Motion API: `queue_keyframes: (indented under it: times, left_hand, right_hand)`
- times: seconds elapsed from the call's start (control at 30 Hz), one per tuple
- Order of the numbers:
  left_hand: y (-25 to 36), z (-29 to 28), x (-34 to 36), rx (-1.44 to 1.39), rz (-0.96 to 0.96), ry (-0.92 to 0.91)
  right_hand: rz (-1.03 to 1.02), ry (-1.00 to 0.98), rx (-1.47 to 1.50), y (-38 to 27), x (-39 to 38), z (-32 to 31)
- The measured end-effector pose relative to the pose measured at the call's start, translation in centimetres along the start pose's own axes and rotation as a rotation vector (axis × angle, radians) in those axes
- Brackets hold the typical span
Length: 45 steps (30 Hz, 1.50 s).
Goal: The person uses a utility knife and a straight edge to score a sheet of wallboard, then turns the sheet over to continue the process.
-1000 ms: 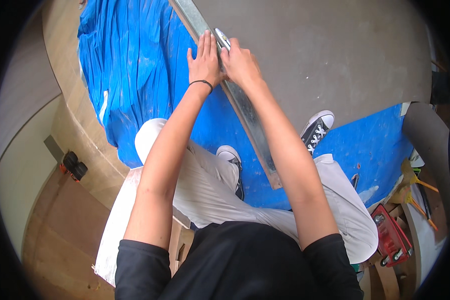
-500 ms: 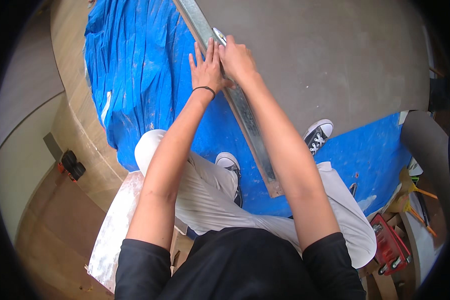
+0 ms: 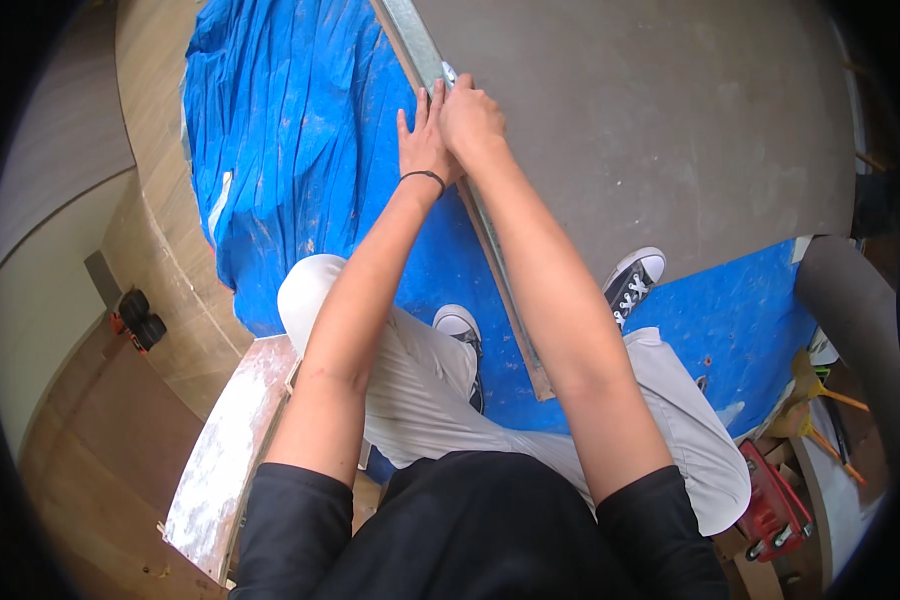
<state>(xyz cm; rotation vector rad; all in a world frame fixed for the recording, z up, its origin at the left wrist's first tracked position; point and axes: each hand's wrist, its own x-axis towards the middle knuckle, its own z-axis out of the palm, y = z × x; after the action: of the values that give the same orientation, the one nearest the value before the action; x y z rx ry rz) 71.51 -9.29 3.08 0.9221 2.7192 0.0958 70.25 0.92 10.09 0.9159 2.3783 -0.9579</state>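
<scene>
A long galvanized metal channel (image 3: 413, 38) lies along the left edge of a large grey-brown board (image 3: 650, 120). My left hand (image 3: 427, 145) presses on the channel, its fingers stretched out and pointing away from me. Right beside it, my right hand (image 3: 472, 118) is closed around a small silver utility knife (image 3: 449, 72). Only the knife's tip end shows past my fingers, against the channel's board-side edge. Its blade cannot be made out.
Blue tarp (image 3: 280, 150) lies wrinkled under the board. My sneakers (image 3: 634, 280) stand either side of the channel's near end. A white-smeared plank (image 3: 230, 450) is at lower left. A red tool tray (image 3: 773, 500) and orange-handled tools (image 3: 838, 455) lie at lower right.
The view has shifted slightly. My right hand has drawn a little toward my left hand and over the channel, and less of the knife shows. My left hand keeps its place on the channel.
</scene>
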Motion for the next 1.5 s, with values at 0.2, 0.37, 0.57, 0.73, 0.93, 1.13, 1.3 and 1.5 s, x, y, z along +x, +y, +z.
queue_keyframes:
  times: [0.2, 0.37, 0.57, 0.73, 0.93, 1.13, 1.3, 1.5]
  left_hand:
    - [0.4, -1.1, 0.3, 0.072, -0.035, -0.054]
    - [0.8, -2.1, 0.2, -0.11, -0.057, -0.084]
    - [0.2, -0.3, 0.3, -0.042, -0.06, 0.02]
    - [0.3, -1.6, 0.3, -0.092, -0.057, -0.046]
    - [1.2, -3.1, 0.6, -0.114, -0.081, -0.189]
    - [1.3, -3.0, -0.2, -0.121, -0.117, -0.194]
    - [1.7, -3.7, 0.7, -0.087, -0.13, -0.223]
    - [1.3, -2.8, 0.5, -0.094, -0.084, -0.149]
  right_hand:
    - [-0.011, -0.083, -0.004, 2.0, -0.9, 0.0]
    - [0.007, -0.126, 0.01, 3.1, -0.5, 0.0]
    - [-0.047, -0.097, 0.029, 4.2, -2.1, 0.6]
    - [-0.014, -0.137, 0.007, 5.9, -3.6, 1.0]
    - [-0.069, -0.064, 0.032, 9.3, -6.8, 2.1]
    - [0.006, -0.167, -0.069, 15.3, -16.1, 1.8]
    - [0.019, -0.107, 0.014, 10.3, -10.4, -2.0]
    - [-0.075, -0.02, 0.094, 7.6, -4.2, -0.9]
